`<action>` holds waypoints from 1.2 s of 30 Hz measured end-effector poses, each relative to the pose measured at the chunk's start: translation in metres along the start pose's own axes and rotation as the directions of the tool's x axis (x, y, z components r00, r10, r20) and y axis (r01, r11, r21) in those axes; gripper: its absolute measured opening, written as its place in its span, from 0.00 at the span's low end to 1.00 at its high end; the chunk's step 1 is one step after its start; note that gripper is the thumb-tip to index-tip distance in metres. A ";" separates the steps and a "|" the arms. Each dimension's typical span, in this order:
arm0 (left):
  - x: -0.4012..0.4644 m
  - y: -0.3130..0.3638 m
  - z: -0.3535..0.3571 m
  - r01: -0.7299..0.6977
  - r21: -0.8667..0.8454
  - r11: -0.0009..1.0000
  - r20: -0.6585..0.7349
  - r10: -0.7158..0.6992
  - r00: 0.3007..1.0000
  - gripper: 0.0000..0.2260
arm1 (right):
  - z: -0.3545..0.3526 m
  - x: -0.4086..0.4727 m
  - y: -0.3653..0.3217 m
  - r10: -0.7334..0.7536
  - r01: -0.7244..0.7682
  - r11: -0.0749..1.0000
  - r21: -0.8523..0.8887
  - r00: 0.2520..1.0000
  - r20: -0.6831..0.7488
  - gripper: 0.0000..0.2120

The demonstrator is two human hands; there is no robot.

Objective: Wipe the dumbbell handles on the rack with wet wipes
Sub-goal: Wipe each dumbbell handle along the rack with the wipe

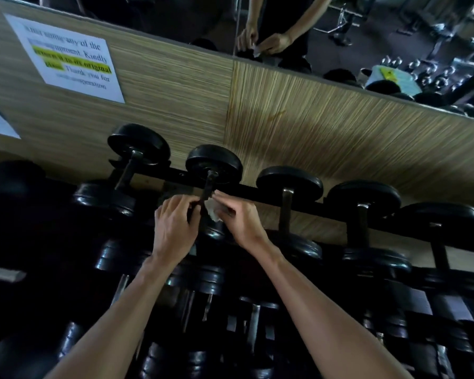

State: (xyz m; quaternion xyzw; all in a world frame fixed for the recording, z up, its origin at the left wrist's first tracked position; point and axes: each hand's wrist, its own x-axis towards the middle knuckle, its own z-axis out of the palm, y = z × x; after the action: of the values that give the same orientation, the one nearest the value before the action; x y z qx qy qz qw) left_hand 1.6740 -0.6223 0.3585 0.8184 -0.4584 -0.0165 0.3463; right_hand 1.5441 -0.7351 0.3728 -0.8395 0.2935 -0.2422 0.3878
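Dumbbells in a row along the rack's top rail (pixel 257 191), black plates toward the wood-panel wall (pixel 326 132). I go left to right. Printed notice (pixel 66 54) with yellow highlighting is taped to the wall at far left. First dumbbell (pixel 138 144) sits at the rail's left end, nobody touching it. Second dumbbell's handle (pixel 209 184) is the one I see being worked. Left hand (pixel 174 222) has its fingers curled round the lower part of that handle. Right hand (pixel 240 217) sits just beside it on the other side of the handle, fingers bent and pinching a crumpled white wet wipe (pixel 212 210), which is pressed against the handle. Further right along the rail, third dumbbell (pixel 289 183) and two more, untouched. Mirror (pixel 367 31) above the wall shows both hands. Lower rack tiers are dark; more dumbbells there, details unclear.
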 end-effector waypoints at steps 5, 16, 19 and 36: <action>0.017 -0.029 0.013 0.077 -0.034 0.996 0.156 -0.071 0.985 0.24 | 0.019 0.027 -0.007 0.107 -0.108 0.994 -0.034 0.994 -0.024 0.18; 0.014 -0.043 0.034 0.027 -0.225 0.974 0.052 -0.016 0.999 0.20 | 0.021 0.059 0.032 0.190 -0.200 0.979 0.027 0.958 0.213 0.18; 0.015 -0.043 0.037 0.036 -0.243 0.969 0.029 -0.030 0.999 0.21 | 0.019 0.064 0.037 0.116 -0.126 0.992 0.031 0.967 0.225 0.17; 0.015 -0.036 0.033 0.045 -0.251 0.967 0.019 -0.041 0.999 0.21 | 0.019 0.070 0.057 0.046 -0.029 0.999 -0.039 0.843 0.536 0.23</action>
State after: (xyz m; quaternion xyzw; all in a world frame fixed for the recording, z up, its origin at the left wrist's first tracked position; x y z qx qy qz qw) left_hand 1.6977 -0.6397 0.3165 0.7775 -0.4370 -0.0874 0.4437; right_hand 1.5884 -0.8027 0.3289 -0.8734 0.1934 0.0139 0.4467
